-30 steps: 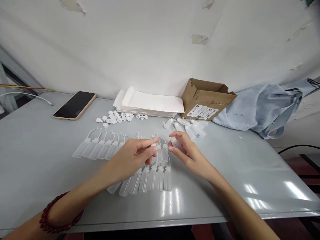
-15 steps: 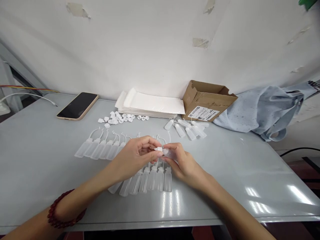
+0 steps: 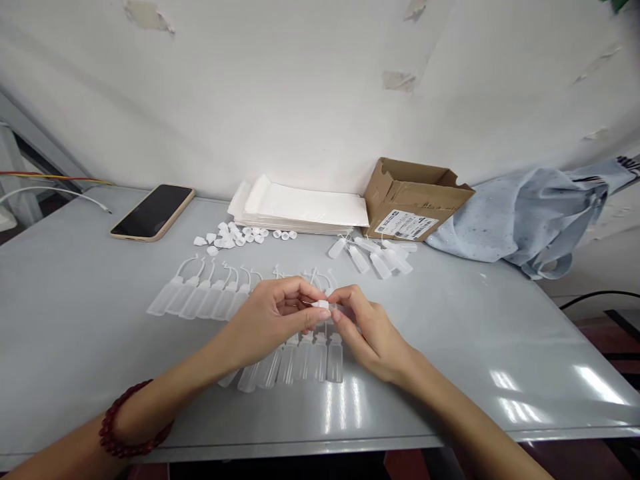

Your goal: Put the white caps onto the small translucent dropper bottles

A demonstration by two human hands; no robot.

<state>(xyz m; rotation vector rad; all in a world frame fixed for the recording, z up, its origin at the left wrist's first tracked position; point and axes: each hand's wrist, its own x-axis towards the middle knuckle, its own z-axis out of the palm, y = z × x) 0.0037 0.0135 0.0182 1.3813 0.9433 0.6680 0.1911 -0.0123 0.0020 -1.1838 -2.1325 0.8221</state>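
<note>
My left hand (image 3: 293, 305) is closed in a pinch around a small white cap (image 3: 321, 304) whose thin pointed end faces left. My right hand (image 3: 363, 327) has its thumb and forefinger bent in close at the cap's right end; what lies between them, if anything, cannot be made out. Beneath and beyond both hands lie squeeze bottles in two rows. Those of the far row (image 3: 193, 298) have thin straps curling from their necks. The near row (image 3: 303, 360) is partly covered by my left hand and forearm.
Loose white caps (image 3: 235, 235) lie in a pile before a stack of white envelopes (image 3: 305, 205). More small bottles (image 3: 373, 257) are heaped by an open cardboard box (image 3: 417, 203). A phone (image 3: 154, 212) rests at left; pale blue cloth (image 3: 505, 217) at right.
A translucent bottle showed between my right fingers half a second ago; it is no longer visible there. My right fingertips have drawn nearer the cap, which has shifted slightly right and down.
</note>
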